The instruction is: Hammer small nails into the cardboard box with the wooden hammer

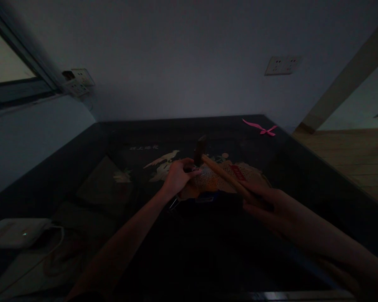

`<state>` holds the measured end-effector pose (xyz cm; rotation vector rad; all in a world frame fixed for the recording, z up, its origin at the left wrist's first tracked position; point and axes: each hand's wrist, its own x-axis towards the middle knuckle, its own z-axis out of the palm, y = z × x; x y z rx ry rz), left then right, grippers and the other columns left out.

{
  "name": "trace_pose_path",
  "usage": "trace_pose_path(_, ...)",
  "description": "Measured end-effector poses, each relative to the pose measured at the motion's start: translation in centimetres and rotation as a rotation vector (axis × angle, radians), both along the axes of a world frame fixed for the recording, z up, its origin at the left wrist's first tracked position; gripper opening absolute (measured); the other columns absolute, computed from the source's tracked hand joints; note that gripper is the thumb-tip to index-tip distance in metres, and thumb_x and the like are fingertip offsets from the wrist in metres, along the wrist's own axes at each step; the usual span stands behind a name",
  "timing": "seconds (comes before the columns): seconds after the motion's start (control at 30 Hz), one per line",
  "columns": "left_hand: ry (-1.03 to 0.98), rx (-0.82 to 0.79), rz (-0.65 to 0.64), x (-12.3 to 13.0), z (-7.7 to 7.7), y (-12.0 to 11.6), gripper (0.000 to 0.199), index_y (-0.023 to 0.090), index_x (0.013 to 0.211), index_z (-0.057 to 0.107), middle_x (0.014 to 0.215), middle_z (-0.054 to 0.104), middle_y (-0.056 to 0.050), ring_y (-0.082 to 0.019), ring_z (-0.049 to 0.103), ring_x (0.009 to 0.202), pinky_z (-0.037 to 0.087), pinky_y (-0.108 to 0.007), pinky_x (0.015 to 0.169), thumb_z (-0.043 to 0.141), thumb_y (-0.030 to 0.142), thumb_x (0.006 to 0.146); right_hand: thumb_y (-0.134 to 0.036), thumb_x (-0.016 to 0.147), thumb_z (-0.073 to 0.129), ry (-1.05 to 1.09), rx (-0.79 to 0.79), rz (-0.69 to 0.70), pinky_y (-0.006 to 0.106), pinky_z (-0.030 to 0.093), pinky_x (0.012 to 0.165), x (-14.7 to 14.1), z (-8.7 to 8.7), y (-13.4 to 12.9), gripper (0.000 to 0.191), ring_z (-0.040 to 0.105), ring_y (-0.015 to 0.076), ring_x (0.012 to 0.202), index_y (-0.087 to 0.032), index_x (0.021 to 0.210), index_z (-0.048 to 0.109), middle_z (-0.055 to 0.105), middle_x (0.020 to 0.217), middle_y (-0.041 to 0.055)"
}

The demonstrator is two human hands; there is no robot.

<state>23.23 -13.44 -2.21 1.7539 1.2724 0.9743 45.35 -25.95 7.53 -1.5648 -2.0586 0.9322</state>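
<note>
My right hand (pixel 264 199) is wrapped round the wooden handle of a hammer (pixel 223 175). The hammer's dark head is close to the fingertips of my left hand (pixel 181 174). The fingers of my left hand are pinched together on a small thing, too dark and small to make out. Beneath both hands lies a speckled orange and tan piece (pixel 214 180) with a red label (pixel 237 172). A dark item with a blue label (pixel 207 196) is at its near edge.
The dark table (pixel 182 130) bears a bird picture (pixel 164 159) and a pink ribbon (pixel 264 131) at the back right. A white device (pixel 17 233) with a cable is at the left. Wall sockets (pixel 280 66) are above the table.
</note>
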Motion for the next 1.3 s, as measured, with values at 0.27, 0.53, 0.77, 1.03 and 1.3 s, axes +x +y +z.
trace_pose_path(0.27, 0.035, 0.046, -0.006, -0.1, -0.1, 0.0, 0.028, 0.018, 0.095, 0.064, 0.077, 0.073, -0.001, -0.017, 0.068, 0.072, 0.051, -0.026, 0.068, 0.073, 0.025, 0.069, -0.031, 0.079, 0.048, 0.054, -0.032, -0.017, 0.031, 0.055, 0.071, 0.1, -0.3, -0.1, 0.042, 0.068, 0.0224, 0.082, -0.016, 0.115, 0.064, 0.072, 0.095, 0.0064)
trace_pose_path(0.53, 0.025, 0.03, -0.023, 0.0, -0.1, 0.1, 0.023, 0.019, 0.091, 0.064, 0.08, 0.073, 0.0, -0.017, 0.069, 0.076, 0.052, -0.026, 0.069, 0.072, 0.02, 0.07, -0.032, 0.08, 0.049, 0.046, -0.039, -0.049, 0.031, 0.055, 0.075, 0.0, -0.4, -0.4, 0.044, 0.067, 0.0221, 0.082, -0.016, 0.118, 0.064, 0.073, 0.096, 0.0074)
trace_pose_path(0.77, 0.036, 0.052, -0.01, 0.0, -0.2, 0.1, 0.024, 0.018, 0.091, 0.064, 0.077, 0.072, 0.0, -0.017, 0.068, 0.074, 0.052, -0.027, 0.07, 0.072, 0.02, 0.069, -0.033, 0.08, 0.048, 0.037, -0.046, -0.067, 0.031, 0.055, 0.072, 0.3, -0.8, -0.5, 0.045, 0.067, 0.0226, 0.083, -0.015, 0.12, 0.062, 0.072, 0.094, 0.0073)
trace_pose_path(1.03, 0.024, 0.056, -0.016, -0.1, -0.1, 0.1, 0.019, 0.018, 0.086, 0.064, 0.079, 0.071, -0.002, -0.016, 0.068, 0.073, 0.053, -0.027, 0.07, 0.072, 0.021, 0.07, -0.038, 0.082, 0.051, 0.042, -0.035, -0.087, 0.031, 0.055, 0.066, 0.4, -0.5, -0.6, 0.045, 0.067, 0.0221, 0.077, -0.016, 0.121, 0.06, 0.072, 0.093, 0.007)
trace_pose_path(1.3, 0.009, 0.062, -0.015, 0.0, -0.1, -0.1, 0.02, 0.017, 0.088, 0.064, 0.079, 0.072, -0.001, -0.016, 0.068, 0.074, 0.053, -0.026, 0.068, 0.071, 0.018, 0.07, -0.039, 0.083, 0.052, 0.082, -0.072, -0.101, 0.035, 0.054, 0.081, 0.7, -1.3, -0.6, 0.045, 0.066, 0.0245, 0.092, -0.016, 0.121, 0.06, 0.07, 0.104, 0.0087)
